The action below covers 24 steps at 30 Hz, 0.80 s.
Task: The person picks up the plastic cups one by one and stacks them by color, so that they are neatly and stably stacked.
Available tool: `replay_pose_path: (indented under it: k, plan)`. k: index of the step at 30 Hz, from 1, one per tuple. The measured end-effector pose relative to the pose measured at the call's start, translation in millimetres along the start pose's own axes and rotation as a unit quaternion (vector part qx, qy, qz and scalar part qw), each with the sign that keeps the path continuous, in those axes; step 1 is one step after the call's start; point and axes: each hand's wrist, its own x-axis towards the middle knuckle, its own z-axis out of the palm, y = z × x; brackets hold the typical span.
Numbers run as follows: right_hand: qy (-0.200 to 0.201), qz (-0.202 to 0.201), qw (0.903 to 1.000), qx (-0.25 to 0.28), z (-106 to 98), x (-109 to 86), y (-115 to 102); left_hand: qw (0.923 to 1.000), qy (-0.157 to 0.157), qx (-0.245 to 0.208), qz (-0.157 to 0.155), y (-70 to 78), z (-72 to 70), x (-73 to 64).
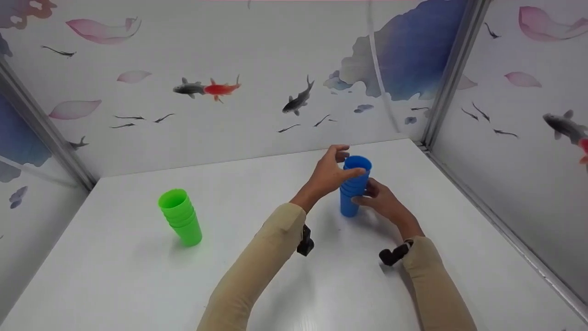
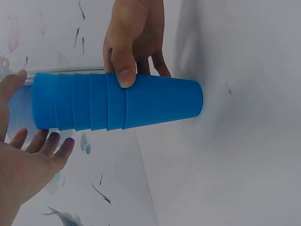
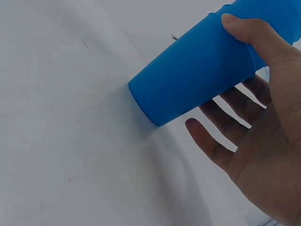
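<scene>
A stack of nested blue cups (image 1: pixel 350 202) stands upright on the white table, mouths up. Around its lower part, my right hand (image 1: pixel 385 200) holds it, the thumb (image 3: pixel 240 28) on a rim and the fingers on the other side. My left hand (image 1: pixel 327 175) is beside the top cup, its thumb and fingers spread apart on either side of the rim. In the left wrist view, the left fingers (image 2: pixel 47 146) lie close to the blue cups (image 2: pixel 160 101); whether they touch is hard to tell. The bottom cup (image 3: pixel 188 70) rests on the tabletop in the right wrist view.
A stack of green cups (image 1: pixel 188 225) stands at the left of the white table (image 1: pixel 115 276). Printed wall panels (image 1: pixel 257 46) with fish and petals rise at the back and both sides. Each wrist carries a small black camera (image 1: pixel 305 241).
</scene>
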Motion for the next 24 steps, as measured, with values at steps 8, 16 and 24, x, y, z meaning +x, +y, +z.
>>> replay_pose_path:
  k: [8,16,24]
  plan:
    - [0.008,0.007,0.9999,0.0,-3.3,1.8,2.9,0.9999,-0.002,0.01,-0.009,-7.3,-6.5,-3.0]
    - [0.015,0.007,0.9998,0.004,-4.0,2.7,5.8,0.9991,0.018,0.029,-0.024,-25.7,-26.4,-8.8]
    - [0.008,-0.007,0.9999,0.007,-9.9,-3.4,0.3,0.9975,0.048,0.039,-0.033,-54.7,-63.6,-17.6]
